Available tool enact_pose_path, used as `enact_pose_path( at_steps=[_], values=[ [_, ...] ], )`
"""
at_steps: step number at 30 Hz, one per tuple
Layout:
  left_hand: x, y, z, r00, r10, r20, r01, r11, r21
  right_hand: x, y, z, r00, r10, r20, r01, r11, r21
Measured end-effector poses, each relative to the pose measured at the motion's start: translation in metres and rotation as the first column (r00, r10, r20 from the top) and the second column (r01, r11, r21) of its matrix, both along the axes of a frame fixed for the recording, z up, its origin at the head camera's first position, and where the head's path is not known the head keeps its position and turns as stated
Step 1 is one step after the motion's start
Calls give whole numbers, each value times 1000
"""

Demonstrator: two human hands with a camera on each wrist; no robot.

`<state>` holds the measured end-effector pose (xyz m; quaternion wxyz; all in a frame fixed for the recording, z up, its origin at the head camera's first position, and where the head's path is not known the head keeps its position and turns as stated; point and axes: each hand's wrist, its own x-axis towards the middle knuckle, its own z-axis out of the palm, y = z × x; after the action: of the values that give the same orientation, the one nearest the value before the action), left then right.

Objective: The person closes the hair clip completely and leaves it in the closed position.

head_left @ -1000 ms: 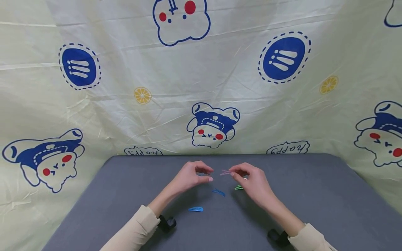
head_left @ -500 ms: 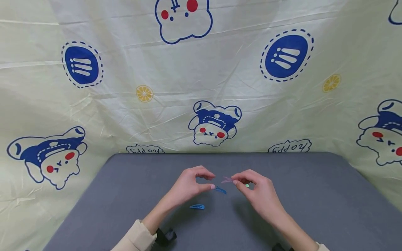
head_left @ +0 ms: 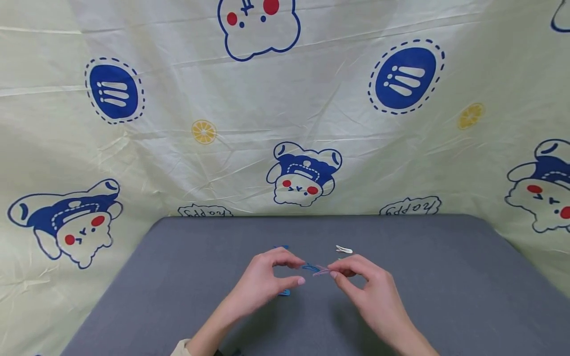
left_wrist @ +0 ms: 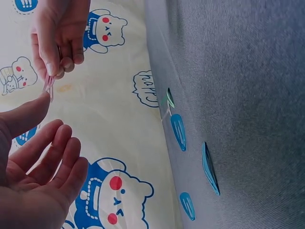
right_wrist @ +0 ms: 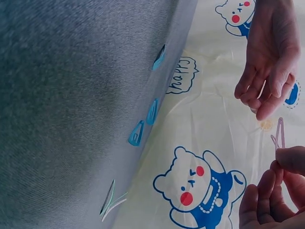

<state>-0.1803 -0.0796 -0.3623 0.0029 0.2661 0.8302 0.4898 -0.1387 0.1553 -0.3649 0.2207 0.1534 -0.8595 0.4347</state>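
Observation:
My right hand (head_left: pixel 374 291) pinches a pink snap hair clip (head_left: pixel 321 271) at one end between thumb and fingertips, with its two prongs spread apart in the right wrist view. Facing it, my left hand (head_left: pixel 262 277) has its thumb and fingers apart around a gap. A space shows between the left fingertips and the pink clip in the right wrist view. Both hands are raised over the table. Behind the pink clip in the head view lies a blue hair clip (head_left: pixel 309 267). Another blue clip (head_left: pixel 284 292) is partly hidden by the left thumb.
Farther back on the grey table (head_left: pixel 445 287) lie a third blue clip (head_left: pixel 281 246) and a white clip (head_left: pixel 344 249). A green clip (left_wrist: pixel 170 98) lies near the white one, mostly hidden by the right hand in the head view. A printed cloth (head_left: pixel 311 109) hangs behind the table.
Both hands have come lower in the head view, the pink clip staying in the right hand. The white clip and the rear blue clip have come into sight behind the hands.

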Motion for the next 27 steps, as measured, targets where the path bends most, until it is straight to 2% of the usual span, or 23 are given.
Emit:
enact_pose_path(
  at_steps=[6,13,20,24,27],
  values=[
    [9,1,3,1000,-4,-25,5,1000,23,6,-2,-1,999,16,-34,-17,999,-30],
    [16,8,4,991,0,-134,5,999,36,10,-6,-5,996,56,-67,-60,996,-68],
    [18,14,0,989,-16,-145,22,999,41,12,-11,-9,995,69,-76,-76,992,-96],
    [19,17,-2,988,10,-151,2,997,79,13,-14,-11,996,63,-69,-71,990,-119],
    [19,19,-3,983,33,-181,-11,993,119,12,-15,-12,998,56,-29,-60,986,-154]
  ],
)
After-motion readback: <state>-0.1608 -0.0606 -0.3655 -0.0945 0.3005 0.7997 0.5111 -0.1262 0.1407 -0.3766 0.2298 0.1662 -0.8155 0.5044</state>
